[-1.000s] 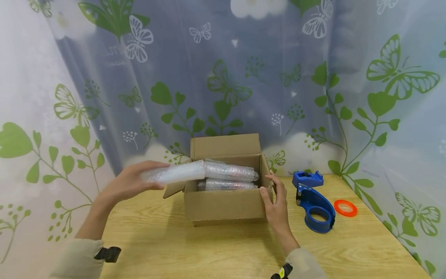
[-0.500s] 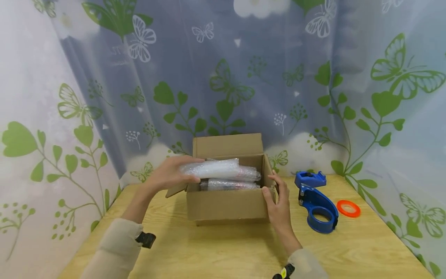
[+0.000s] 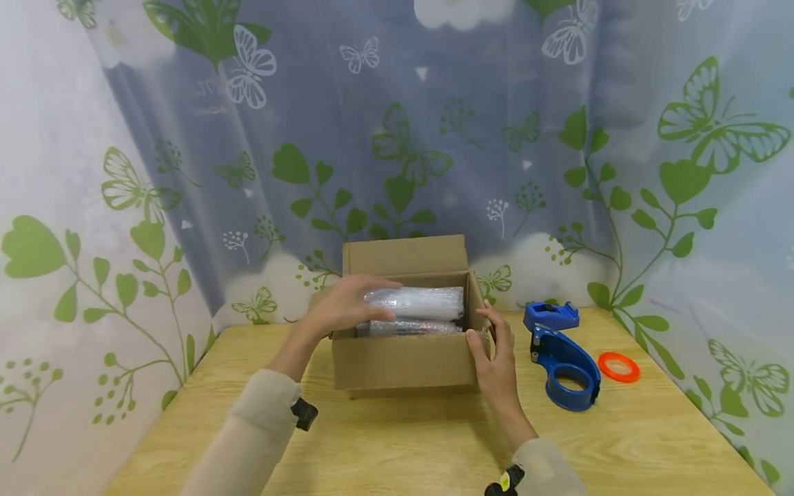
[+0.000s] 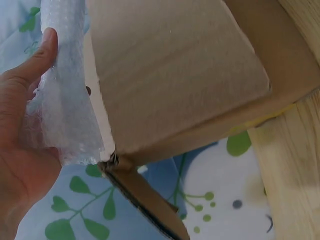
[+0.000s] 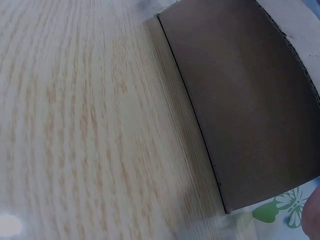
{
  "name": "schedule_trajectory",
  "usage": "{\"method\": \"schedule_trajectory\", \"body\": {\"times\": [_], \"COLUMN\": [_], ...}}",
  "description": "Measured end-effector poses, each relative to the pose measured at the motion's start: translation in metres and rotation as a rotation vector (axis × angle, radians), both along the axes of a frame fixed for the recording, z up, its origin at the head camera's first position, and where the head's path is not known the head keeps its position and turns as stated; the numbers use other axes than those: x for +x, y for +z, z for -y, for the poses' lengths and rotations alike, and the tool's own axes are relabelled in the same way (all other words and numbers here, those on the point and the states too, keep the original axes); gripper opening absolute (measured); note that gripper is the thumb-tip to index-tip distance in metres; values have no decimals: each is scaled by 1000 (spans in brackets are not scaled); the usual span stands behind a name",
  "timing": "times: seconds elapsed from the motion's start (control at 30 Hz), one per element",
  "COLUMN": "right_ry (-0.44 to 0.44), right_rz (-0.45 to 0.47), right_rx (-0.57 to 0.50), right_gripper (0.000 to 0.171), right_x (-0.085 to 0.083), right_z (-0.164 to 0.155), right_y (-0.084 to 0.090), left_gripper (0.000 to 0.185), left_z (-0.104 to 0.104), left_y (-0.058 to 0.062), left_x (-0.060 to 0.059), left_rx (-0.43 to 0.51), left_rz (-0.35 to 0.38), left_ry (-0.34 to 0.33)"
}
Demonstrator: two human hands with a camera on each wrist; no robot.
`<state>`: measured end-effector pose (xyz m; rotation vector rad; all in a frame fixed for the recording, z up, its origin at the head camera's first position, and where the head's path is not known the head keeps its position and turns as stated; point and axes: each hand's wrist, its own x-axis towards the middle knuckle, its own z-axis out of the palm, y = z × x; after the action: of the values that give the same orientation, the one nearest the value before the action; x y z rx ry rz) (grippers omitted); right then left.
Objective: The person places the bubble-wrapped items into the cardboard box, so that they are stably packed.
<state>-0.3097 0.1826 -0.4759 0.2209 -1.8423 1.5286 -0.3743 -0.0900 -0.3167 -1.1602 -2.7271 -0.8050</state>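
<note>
A cardboard box (image 3: 403, 366) stands on the table with its back flap raised. My left hand (image 3: 349, 303) holds the left end of a bubble-wrapped package (image 3: 428, 303) at the box's opening, thumb on one side and fingers on the other. In the left wrist view, the bubble wrap (image 4: 70, 95) lies along the box's edge beside the thumb. Another bubble-wrapped package (image 3: 415, 328) shows inside, nearer the front wall. My right hand (image 3: 496, 365) grips the box's right front corner, thumb at the front and fingers along the right side. Only a fingertip of it enters the right wrist view.
Right of the box on the wooden table (image 3: 397, 441) lie a blue tape dispenser (image 3: 569, 375), a smaller blue dispenser (image 3: 551, 317) and a roll of orange tape (image 3: 618, 367). A patterned curtain (image 3: 397, 124) hangs close behind the box.
My left hand has carried the bubble-wrapped package rightward from beyond the box's left side until it lies within the opening, over the earlier contents. The right hand has stayed at the box's corner.
</note>
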Motion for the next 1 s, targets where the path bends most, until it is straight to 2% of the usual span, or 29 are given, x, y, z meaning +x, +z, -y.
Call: {"method": "schedule_trajectory", "body": {"times": [0.13, 0.27, 0.37, 0.7, 1.0], "right_ry": [-3, -1, -2, 15, 8], "right_rz": [11, 28, 19, 1, 17], "right_rx": [-3, 5, 11, -4, 5], "right_gripper": [41, 40, 41, 40, 42], "right_x": [12, 11, -2, -2, -2], "right_z": [4, 2, -3, -1, -2], "right_y": [13, 11, -2, 0, 1], "left_gripper": [59, 58, 56, 58, 56], "left_z": [-9, -15, -19, -21, -21], "left_y": [-4, -10, -13, -28, -37], "left_x": [-1, -4, -8, -15, -17], "left_rx": [22, 31, 43, 25, 30], "left_rz": [12, 7, -9, -35, -42], "left_ry": [-41, -44, -36, -28, -42]}}
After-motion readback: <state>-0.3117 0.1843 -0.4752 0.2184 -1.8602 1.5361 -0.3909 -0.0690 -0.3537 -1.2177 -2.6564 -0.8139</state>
